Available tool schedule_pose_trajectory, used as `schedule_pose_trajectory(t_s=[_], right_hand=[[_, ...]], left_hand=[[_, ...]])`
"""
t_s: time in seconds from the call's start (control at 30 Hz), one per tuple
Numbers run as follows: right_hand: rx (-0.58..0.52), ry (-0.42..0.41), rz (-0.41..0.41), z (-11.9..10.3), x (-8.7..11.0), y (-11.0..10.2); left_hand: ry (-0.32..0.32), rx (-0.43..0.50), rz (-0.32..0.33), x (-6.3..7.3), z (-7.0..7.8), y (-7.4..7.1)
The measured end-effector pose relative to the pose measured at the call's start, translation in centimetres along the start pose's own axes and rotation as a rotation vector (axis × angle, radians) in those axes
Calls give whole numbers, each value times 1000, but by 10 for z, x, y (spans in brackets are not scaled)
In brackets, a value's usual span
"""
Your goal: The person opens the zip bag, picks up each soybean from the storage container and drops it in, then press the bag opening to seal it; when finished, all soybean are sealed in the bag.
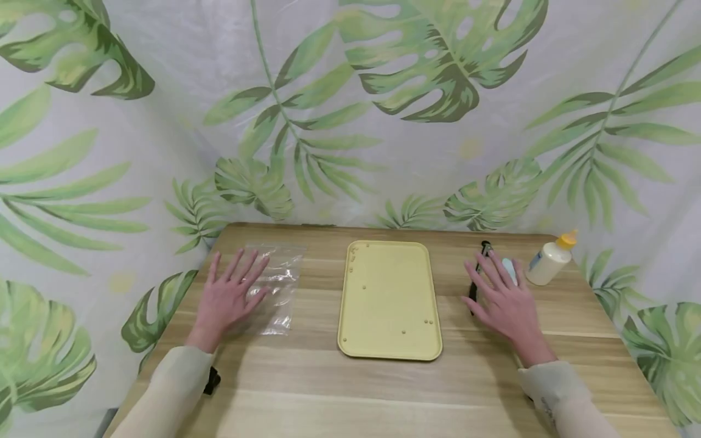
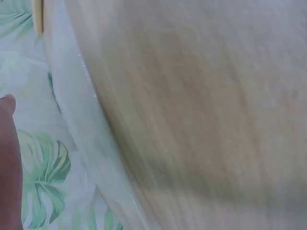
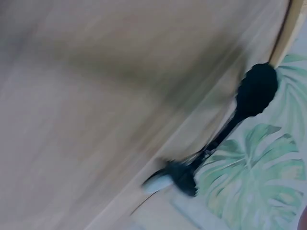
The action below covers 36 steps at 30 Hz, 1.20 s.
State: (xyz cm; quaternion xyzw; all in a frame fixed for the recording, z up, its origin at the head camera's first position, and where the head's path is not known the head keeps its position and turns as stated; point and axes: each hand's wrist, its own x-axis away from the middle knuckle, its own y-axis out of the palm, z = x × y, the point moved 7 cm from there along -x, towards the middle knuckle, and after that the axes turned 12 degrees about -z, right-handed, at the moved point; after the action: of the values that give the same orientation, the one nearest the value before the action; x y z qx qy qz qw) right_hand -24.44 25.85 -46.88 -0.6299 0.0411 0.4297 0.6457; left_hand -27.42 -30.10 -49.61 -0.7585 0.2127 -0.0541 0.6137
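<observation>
My left hand (image 1: pixel 223 298), fingers spread, is over the left side of a clear plastic bag (image 1: pixel 282 286). Part of one finger (image 2: pixel 9 163) shows at the edge of the left wrist view. Spread fingers also mark my right hand (image 1: pixel 508 304), which covers part of a long black tool (image 1: pixel 474 291) and a light blue object (image 1: pixel 509 271). In the right wrist view the black tool (image 3: pixel 258 90) has a scalloped, rounded end; its exact kind is unclear. Between the hands lies a pale yellow tray (image 1: pixel 389 298) with several small tan bits on it. Neither hand holds anything.
A white bottle (image 1: pixel 547 264) with an orange cap stands at the table's back right. The wooden table (image 1: pixel 383 395) ends at a leaf-patterned curtain (image 1: pixel 328 121) behind and on both sides. Something small and black (image 1: pixel 212 381) is at the left wrist.
</observation>
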Motion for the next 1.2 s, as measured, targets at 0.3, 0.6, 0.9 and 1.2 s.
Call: schedule_pose_trajectory(t_s=[0.3,0.6,0.9,1.2], right_hand=[[-135,21,-18,-32,-29,6],[-471,185,-283,-94,-84,34],[-756,215,-476,-189,-158,79],[-1118,392,-625,-270,-190,128]], left_hand=[[-279,312,-19,13,-40,-2],[-420,724,-56,33,-76,14],[-442,898,-164,41,-84,32],[-461,964,-230,40,-81,50]])
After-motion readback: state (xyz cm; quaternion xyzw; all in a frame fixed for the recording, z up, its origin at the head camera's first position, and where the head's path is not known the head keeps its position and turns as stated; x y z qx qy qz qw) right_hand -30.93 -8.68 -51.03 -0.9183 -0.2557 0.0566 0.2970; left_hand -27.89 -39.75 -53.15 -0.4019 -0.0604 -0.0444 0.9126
